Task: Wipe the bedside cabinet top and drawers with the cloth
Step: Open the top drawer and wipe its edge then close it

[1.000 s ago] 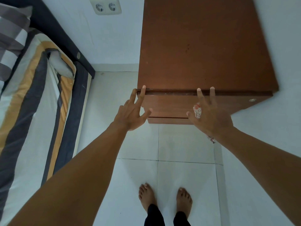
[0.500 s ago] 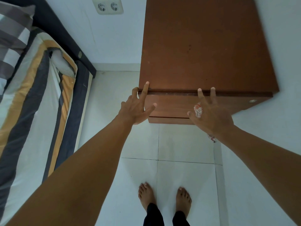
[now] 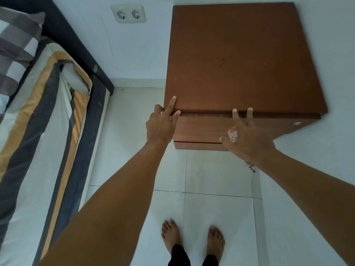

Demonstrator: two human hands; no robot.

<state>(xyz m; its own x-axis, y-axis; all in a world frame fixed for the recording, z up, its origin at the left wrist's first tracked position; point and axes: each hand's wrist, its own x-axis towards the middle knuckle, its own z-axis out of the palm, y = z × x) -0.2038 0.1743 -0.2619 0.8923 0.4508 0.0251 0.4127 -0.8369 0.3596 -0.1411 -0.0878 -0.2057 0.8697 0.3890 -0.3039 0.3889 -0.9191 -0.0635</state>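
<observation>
**Both hands at the front edge of the bedside cabinet**

The person stands barefoot on the white floor tiles (image 3: 217, 173), both arms stretched out toward the brown bedside cabinet (image 3: 242, 60). The left hand (image 3: 160, 124) is at the cabinet's front left corner. Its fingers are spread and hold nothing; the index finger (image 3: 171, 105) lies pointed out over the top edge, its tip resting on the top panel, while the thumb touches the upper lip of the top drawer (image 3: 201, 129) just below.

The right hand (image 3: 249, 140) is further along the same front edge, fingers fanned wide. Two fingertips (image 3: 235, 113) reach up to the dark gap between the top panel and the drawer front. The cloth (image 3: 232, 134), white with a red pattern, is tucked under this hand: a bit of it shows between the thumb and the index finger, against the drawer front, and another scrap hangs out below the wrist. How firmly the hand pinches it I cannot tell, since the palm faces away.

Below the fingers of the right hand runs the seam to a lower drawer (image 3: 197, 145). To the right of those fingers, on the cabinet's side face, sits a small round metal fitting (image 3: 297, 123). Well left of the left hand lies the striped mattress (image 3: 44, 131), and on the wall beyond is a double socket (image 3: 128, 13).
</observation>
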